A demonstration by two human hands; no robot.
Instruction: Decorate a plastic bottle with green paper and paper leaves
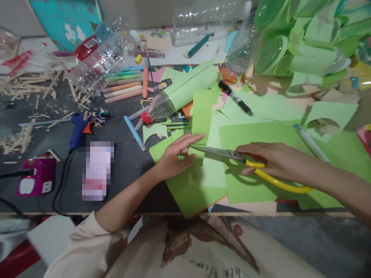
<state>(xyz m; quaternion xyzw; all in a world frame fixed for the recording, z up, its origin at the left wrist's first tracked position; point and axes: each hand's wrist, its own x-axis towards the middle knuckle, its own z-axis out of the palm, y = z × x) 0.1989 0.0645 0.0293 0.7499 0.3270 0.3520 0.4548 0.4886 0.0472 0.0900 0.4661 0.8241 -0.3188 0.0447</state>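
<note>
My right hand point(266, 160) is wrapped round the yellow handles of a pair of scissors point(223, 152). Their blades point left and lie across a bright green paper strip point(202, 112), with the tips near my left fingers. My left hand point(176, 156) holds the strip, index finger above the blades and thumb below them. Whether the blades have cut into the strip cannot be seen clearly. Under both hands lie larger green paper sheets point(246, 185). Just beyond the strip, a plastic bottle point(160, 106) with a red cap lies wrapped in pale green paper.
A blue glue gun point(77, 129), a phone point(97, 170) and a magenta box point(36, 175) with a cable are on the left. Behind are marker pens point(124, 92), a black pen point(236, 98) and clear bottles point(203, 23). Green paper-covered bottle pieces point(307, 58) pile up at the right.
</note>
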